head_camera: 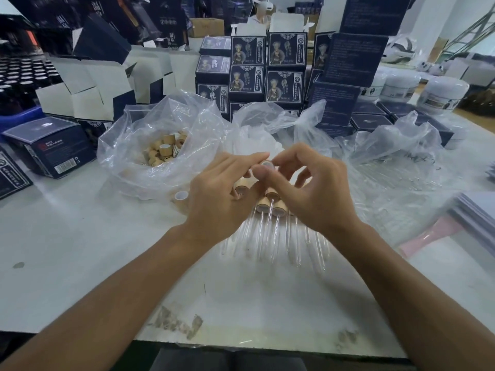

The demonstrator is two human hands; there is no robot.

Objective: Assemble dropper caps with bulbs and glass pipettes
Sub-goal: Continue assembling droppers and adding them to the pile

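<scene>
My right hand [308, 188] pinches a small white bulb [266, 164] between thumb and fingers above the table's middle. My left hand [222, 188] meets it from the left, its fingertips pinching the same bulb. Under both hands lie several finished droppers [267, 210], wooden caps toward the hands and glass pipettes pointing at me. A clear bag [160, 153] at the left holds several wooden caps [163, 151]. One cap with a white insert [181, 196] lies loose beside my left hand. A clear bag of glass pipettes [396, 172] sits at the right.
Dark blue product boxes [267, 68] are stacked behind the bags, with open white-lined cartons [88, 87] at the left. White jars [442, 92] stand far right. A stack of sheets [476, 215] and a pink item [428, 236] lie at the right on the white table [80, 250].
</scene>
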